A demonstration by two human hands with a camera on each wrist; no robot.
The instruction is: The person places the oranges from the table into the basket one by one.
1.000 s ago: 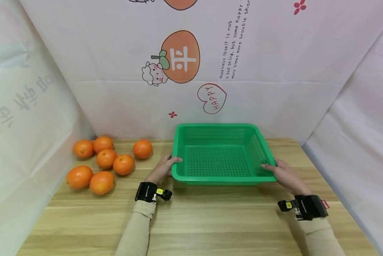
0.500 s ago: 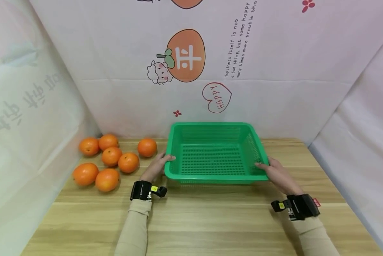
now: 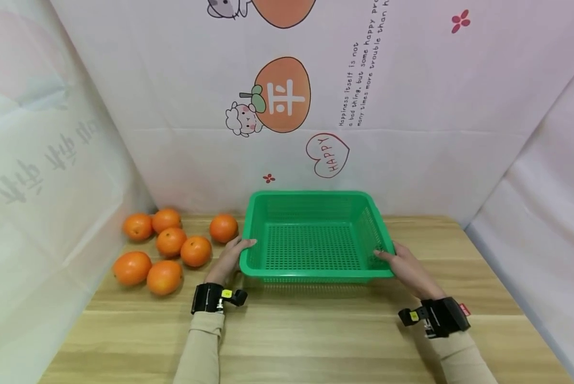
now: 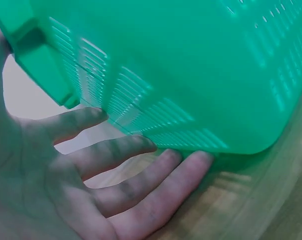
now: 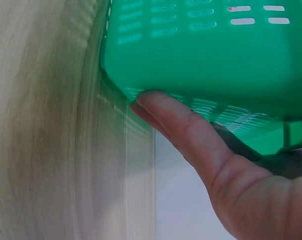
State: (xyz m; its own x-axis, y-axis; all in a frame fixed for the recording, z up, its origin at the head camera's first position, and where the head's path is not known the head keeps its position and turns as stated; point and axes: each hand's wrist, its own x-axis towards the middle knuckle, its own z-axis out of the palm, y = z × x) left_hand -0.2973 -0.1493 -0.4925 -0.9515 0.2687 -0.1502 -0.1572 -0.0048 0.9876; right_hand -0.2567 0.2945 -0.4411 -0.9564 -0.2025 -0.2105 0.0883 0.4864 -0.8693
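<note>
We observe a wood-grain table (image 3: 311, 352). At its left we count seven oranges (image 3: 171, 242): four grouped toward the rear, two in front of them, and one set apart on the right, near the back cloth (image 3: 421, 96). On that cloth we find a printed fruit (image 3: 283, 95) bearing a white character, with a lamb (image 3: 243, 118) beside its leaf. At lower right we note a heart outline (image 3: 327, 155) reading "HAPPY"; above it, English text (image 3: 356, 85) runs upward. We locate a small flower (image 3: 269, 178) low on the cloth and a larger flower (image 3: 460, 21) at upper right. We see faint grey writing (image 3: 62, 153) on the left cloth (image 3: 90, 202) and folds in the right cloth (image 3: 546, 224).
</note>
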